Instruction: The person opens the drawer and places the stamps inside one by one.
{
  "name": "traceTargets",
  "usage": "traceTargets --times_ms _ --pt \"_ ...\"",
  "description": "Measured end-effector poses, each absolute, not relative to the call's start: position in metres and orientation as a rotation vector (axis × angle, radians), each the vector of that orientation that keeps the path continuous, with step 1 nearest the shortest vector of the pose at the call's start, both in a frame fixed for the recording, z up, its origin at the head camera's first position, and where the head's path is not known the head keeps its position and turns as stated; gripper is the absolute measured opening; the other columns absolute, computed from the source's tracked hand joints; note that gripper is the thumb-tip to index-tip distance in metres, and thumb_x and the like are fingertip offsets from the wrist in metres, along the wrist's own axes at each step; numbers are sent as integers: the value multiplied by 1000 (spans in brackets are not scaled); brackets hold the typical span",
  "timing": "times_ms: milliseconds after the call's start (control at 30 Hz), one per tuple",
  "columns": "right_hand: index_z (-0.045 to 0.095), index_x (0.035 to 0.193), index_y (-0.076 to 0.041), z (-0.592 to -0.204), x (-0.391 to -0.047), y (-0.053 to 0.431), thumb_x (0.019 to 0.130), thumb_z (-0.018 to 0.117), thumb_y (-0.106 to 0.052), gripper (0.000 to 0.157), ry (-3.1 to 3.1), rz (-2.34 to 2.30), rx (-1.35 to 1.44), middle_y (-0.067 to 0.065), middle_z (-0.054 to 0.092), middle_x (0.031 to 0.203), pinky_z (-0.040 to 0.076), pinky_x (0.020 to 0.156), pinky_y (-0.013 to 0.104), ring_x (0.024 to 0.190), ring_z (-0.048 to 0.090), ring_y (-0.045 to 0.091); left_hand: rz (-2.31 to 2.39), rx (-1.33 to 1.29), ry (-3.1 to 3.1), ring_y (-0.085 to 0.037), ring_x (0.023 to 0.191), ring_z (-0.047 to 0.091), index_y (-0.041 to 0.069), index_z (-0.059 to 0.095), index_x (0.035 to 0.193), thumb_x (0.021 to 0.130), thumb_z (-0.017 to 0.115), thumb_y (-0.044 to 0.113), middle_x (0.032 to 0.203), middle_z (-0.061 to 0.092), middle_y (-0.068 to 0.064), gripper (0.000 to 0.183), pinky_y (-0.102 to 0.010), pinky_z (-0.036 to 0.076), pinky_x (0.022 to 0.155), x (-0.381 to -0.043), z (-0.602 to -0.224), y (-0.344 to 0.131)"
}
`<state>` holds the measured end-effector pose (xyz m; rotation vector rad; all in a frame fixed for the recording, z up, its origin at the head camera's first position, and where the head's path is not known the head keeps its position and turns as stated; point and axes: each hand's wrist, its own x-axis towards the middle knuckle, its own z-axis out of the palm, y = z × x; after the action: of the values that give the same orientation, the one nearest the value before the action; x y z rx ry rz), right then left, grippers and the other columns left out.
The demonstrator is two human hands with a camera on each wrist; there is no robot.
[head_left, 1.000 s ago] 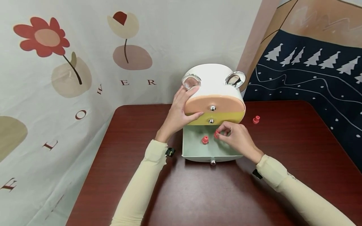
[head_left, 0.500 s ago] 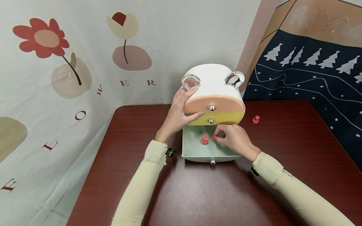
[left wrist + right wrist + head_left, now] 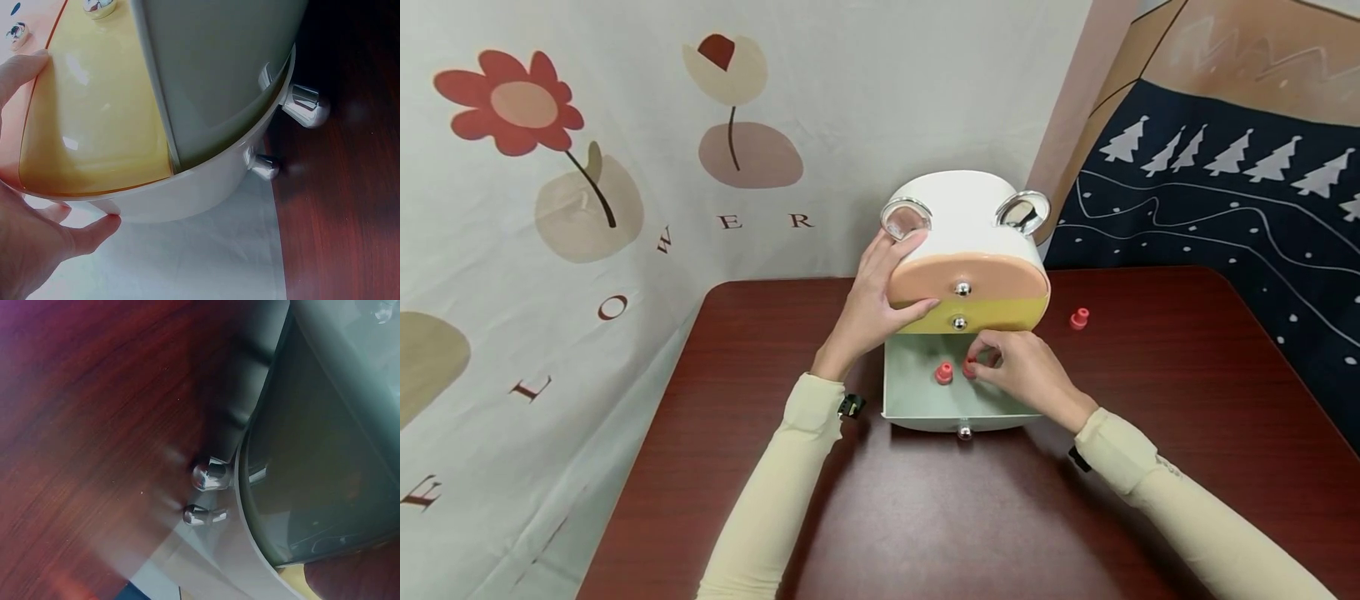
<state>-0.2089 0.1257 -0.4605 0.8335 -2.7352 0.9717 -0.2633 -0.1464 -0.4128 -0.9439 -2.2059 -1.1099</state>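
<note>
A white drawer chest point(image 3: 966, 208) with two round silver ears stands on the table. Its lowest drawer, a pale green one point(image 3: 913, 402), is pulled out. My left hand point(image 3: 874, 292) lies along the chest's left side, fingers spread and the thumb across the orange and yellow fronts. Inside the drawer, my right hand point(image 3: 1028, 371) pinches a small red stepped plastic piece point(image 3: 969, 368) between thumb and forefinger, partly hidden by them. A similar red piece point(image 3: 944, 374) stands upright just left of it. The left wrist view shows my left fingertips point(image 3: 103, 228) against the white side.
A third red piece point(image 3: 1079, 318) stands on the brown table point(image 3: 985, 517), right of the chest. Silver feet point(image 3: 306, 106) stick out under the chest. Printed cloths point(image 3: 850, 100) hang behind the table. A silver knob point(image 3: 965, 431) is on the pulled-out drawer's front.
My right hand has moved slightly left and lower in the drawer with the red piece, closer to the standing one, then nearly stopped. The left hand stays in place.
</note>
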Motion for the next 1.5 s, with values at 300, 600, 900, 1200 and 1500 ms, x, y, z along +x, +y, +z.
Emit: traceTargets --times_ms 300,600,900,1200,1500 --pt "81 96 -16 -462 -203 134 90 87 -2 17 -2566 1171 751 -11 73 81 53 66 26 73 65 10 -1133 -913 -2229 -22 160 27 15 52 161 85 97 21 153 57 -12 89 -42 13 132 -262 -413 -146" --pt "79 89 -13 -463 -200 148 86 85 6 20 -2399 1247 608 -7 70 77 47 63 16 69 62 11 -1131 -908 -2229 -22 158 30 15 52 161 86 96 21 154 56 -11 88 -43 13 132 -261 -414 -146" --pt "78 93 -7 -465 -201 161 91 83 3 11 -2319 1313 328 3 68 77 43 61 13 67 57 8 -1109 -944 -2202 -24 155 38 12 52 160 85 96 20 152 57 -14 87 -45 12 132 -264 -414 -146" --pt "78 102 -5 -464 -202 172 98 80 -8 6 -2251 1418 199 4 71 86 45 64 15 74 61 8 -1122 -934 -2204 -22 157 34 11 52 160 85 96 21 153 57 -14 87 -43 12 132 -264 -415 -146" --pt "73 118 -3 -466 -206 183 100 80 -14 23 -2224 1503 97 0 71 98 47 67 17 82 63 10 -1119 -942 -2198 -24 157 35 12 51 161 86 96 20 154 56 -13 88 -44 12 132 -264 -414 -145"
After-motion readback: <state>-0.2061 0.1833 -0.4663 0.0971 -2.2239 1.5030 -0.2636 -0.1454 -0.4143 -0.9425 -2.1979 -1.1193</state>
